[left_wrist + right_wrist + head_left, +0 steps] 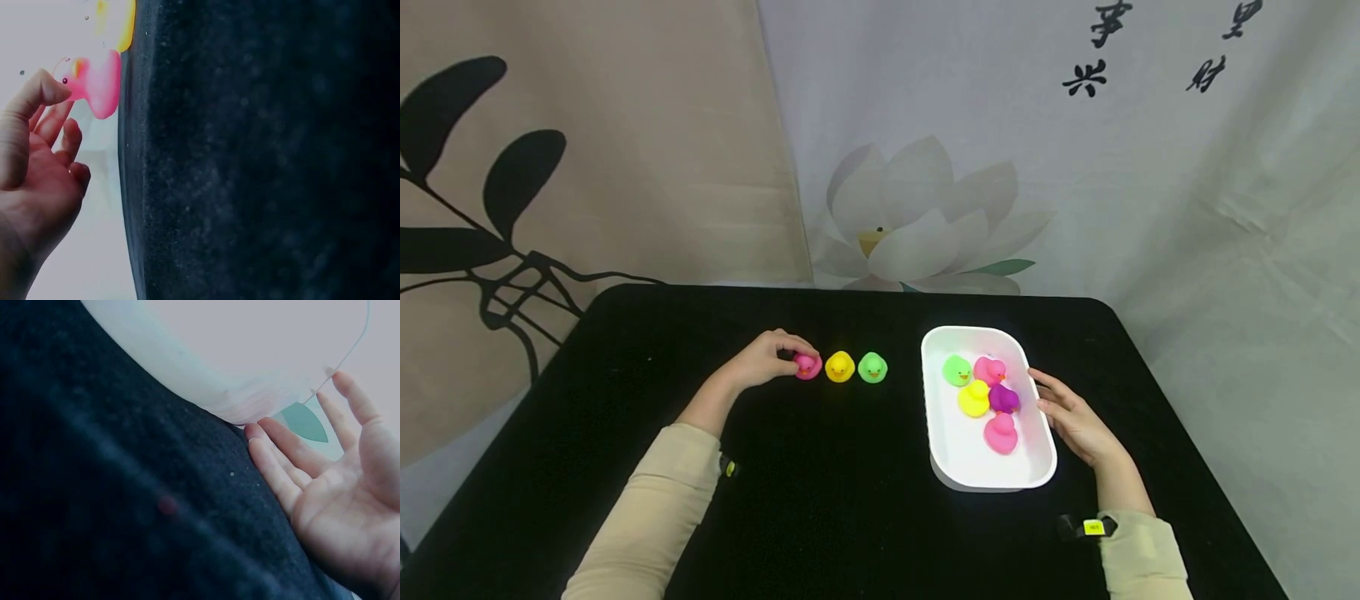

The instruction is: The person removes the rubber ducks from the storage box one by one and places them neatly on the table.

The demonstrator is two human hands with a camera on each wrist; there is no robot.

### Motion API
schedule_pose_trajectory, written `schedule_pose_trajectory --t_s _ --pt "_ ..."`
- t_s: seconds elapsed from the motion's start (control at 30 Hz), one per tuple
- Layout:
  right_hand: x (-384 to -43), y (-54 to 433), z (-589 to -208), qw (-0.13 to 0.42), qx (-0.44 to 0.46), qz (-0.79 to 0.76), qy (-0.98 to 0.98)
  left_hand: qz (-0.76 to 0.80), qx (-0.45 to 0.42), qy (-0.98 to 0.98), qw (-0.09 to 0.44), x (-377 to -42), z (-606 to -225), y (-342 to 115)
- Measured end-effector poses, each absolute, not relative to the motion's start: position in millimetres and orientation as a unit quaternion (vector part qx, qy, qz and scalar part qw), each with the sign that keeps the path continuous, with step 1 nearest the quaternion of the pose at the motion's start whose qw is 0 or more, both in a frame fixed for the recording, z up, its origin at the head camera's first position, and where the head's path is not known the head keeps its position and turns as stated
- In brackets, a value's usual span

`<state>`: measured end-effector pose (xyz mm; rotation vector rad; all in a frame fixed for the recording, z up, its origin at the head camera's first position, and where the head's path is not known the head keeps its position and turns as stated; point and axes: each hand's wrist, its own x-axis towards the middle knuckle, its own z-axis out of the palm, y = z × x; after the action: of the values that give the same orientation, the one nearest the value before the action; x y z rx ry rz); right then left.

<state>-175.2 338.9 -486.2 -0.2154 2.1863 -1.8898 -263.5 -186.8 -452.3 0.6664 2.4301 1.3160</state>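
Observation:
My left hand (772,357) pinches a pink rubber duck (807,367) by the head, at the left end of a short row. The left wrist view shows the thumb against that pink duck (103,84), which stands on the table. Beside it are a yellow duck (839,367) and a green duck (872,367). My right hand (1078,421) touches the right side of a white tray (955,454) with fairly straight fingers. Inside the tray lie a green duck (957,371), a yellow duck (974,398), a purple duck (1003,399) and two pink ducks (1001,433).
A black cloth covers the table (850,517). Behind it hangs a pale curtain (925,100) printed with a lotus, leaves and dark characters. Dark straps with cameras sit at both wrists, the right one (1086,527) bearing a yellow label.

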Motion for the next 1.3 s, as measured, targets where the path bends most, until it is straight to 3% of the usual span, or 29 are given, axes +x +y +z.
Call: schedule_pose_trajectory --t_s 0.87,1.3 --pt "-175.1 339.2 -487.3 0.12 -0.069 -0.641 0.754 0.436 0.211 0.859 0.164 -262.3 -457.1 -188.8" --pt "-176.2 339.3 -488.2 0.123 -0.065 -0.642 0.754 0.463 0.205 0.854 0.119 -249.7 -442.2 -184.8"
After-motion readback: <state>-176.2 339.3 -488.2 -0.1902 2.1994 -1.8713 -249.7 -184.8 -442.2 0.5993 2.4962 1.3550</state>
